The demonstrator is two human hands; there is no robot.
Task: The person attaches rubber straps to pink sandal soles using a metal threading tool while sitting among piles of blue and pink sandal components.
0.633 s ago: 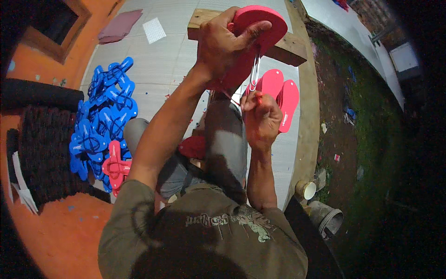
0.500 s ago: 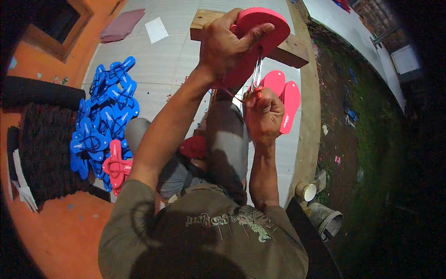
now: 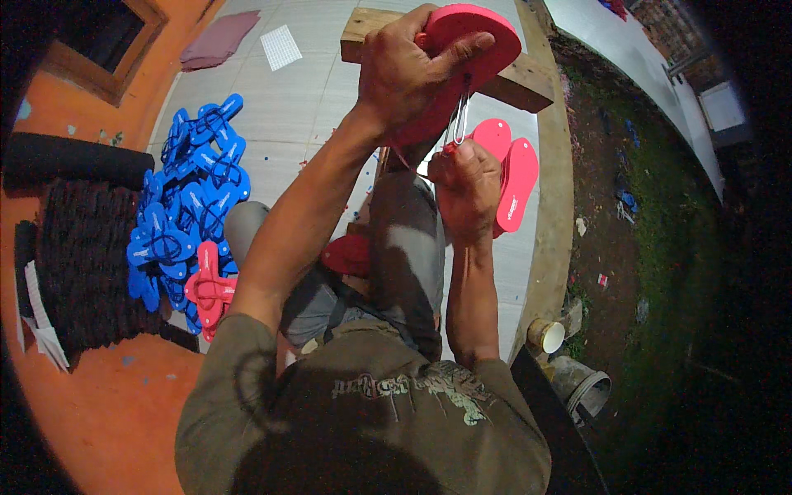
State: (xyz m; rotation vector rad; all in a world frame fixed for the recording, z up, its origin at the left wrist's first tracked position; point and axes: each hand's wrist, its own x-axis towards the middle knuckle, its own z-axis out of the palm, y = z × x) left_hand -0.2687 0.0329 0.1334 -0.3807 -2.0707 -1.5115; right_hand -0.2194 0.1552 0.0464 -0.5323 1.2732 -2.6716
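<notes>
My left hand [image 3: 400,74] is closed around a pinkish-red flip-flop sole [image 3: 488,41], its thumb pressed along the face. A wooden beam [image 3: 528,85] lies just behind the sole. Below it, my right hand [image 3: 469,190] grips the red handle of a looped metal threading tool [image 3: 461,120]. The tool's two thin prongs run up to a dark hole in the sole. Fingers cover most of the handle. A thin pink strip [image 3: 402,157] hangs beside the sole near my right fingers.
Two loose pinkish-red soles [image 3: 518,181] lie on the tiles to the right. Blue flip-flops [image 3: 198,181] are heaped at left, with a red pair [image 3: 211,285] by them. Stacked black material [image 3: 87,264] stands against the orange wall. Buckets [image 3: 590,392] sit at lower right.
My right hand has turned slightly and risen a little, so less of the red handle shows. My left hand still holds the sole, and the view has shifted slightly.
</notes>
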